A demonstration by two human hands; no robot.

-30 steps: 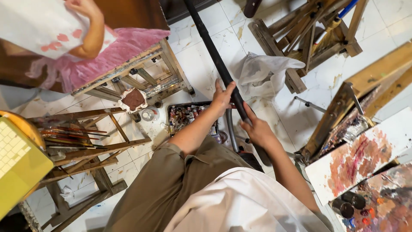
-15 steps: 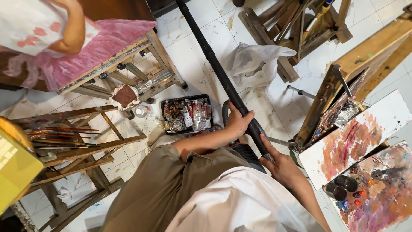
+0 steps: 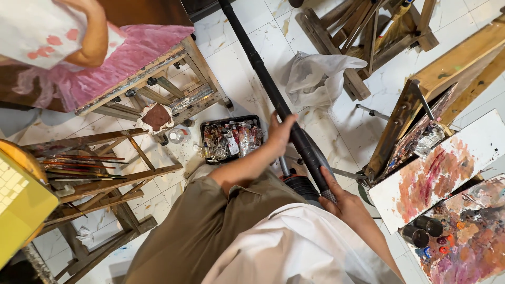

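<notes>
Head view, looking down past a brown-trousered knee and a white garment to the tiled floor (image 3: 236,58). Both hands already on a long black pole (image 3: 263,79), slanting from the lap up and away to the top edge, far end out of sight.

Left hand (image 3: 280,131) wrapped around the pole at mid-length, grip closed on the shaft, thumb over the top. Right hand (image 3: 342,202) lower down and close to the body, grip closed around the ribbed thicker section, fingers curled under it.

Pole raised off the floor at the near end and carried wholly by the two hands; impossible to tell whether the far end touches anything. Judged from this: grasp made and pole lifted and under control, nothing set down or let go yet, and no sign of where the pole ends up.

Around it:
- black tray of paint tubes (image 3: 231,139) on the floor just beside the left hand
- crumpled white cloth (image 3: 315,71) to the right of the pole, close but apart
- wooden easel (image 3: 158,89) carrying a pink painting (image 3: 131,52), with another person's arm (image 3: 89,37) above it
- paint-smeared palette board (image 3: 436,173) near the right hand
- rack of brushes (image 3: 79,163) well apart, on the left
</notes>
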